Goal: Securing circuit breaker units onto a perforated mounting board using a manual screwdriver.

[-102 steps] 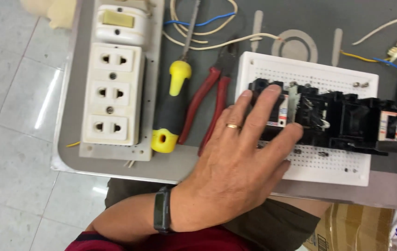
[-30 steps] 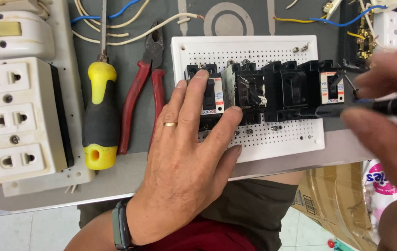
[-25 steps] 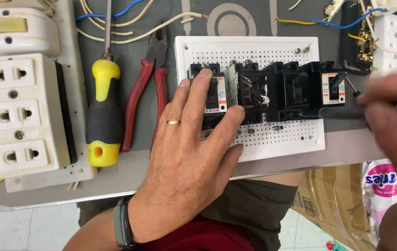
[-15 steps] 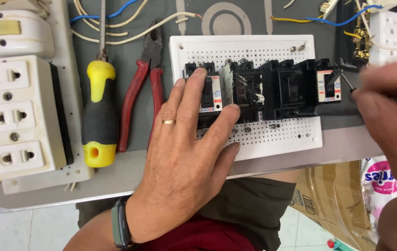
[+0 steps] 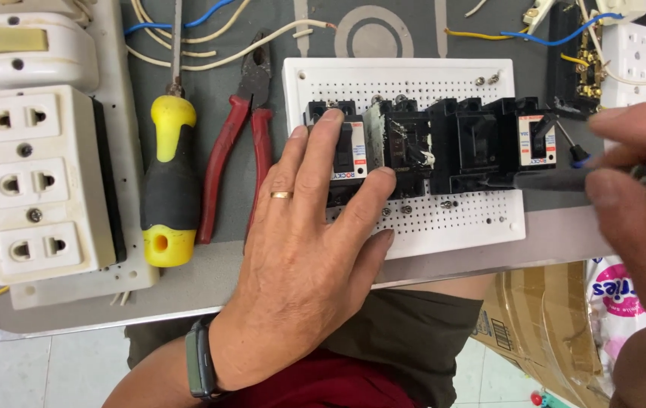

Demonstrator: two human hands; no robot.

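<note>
My left hand (image 5: 308, 249) lies flat on the white perforated board (image 5: 414, 83), fingers spread over the leftmost of a row of black circuit breakers (image 5: 444, 147) mounted on it. A ring sits on one finger and a dark band on the wrist. My right hand (image 5: 640, 196) comes in from the right edge, blurred, pinching a dark thin tool (image 5: 565, 180) whose tip reaches the right end of the breaker row.
A yellow-and-black screwdriver (image 5: 168, 189) and red-handled pliers (image 5: 236, 143) lie left of the board on the grey table (image 5: 210, 283). A white triple socket block (image 5: 40, 181) sits at far left. Loose wires (image 5: 210, 45) run along the back. A cardboard box (image 5: 542, 325) is below the table.
The view shifted from the left side of the table toward the board. My right hand entered from the right with the dark tool and closed in on the breakers. The left hand stayed on the board.
</note>
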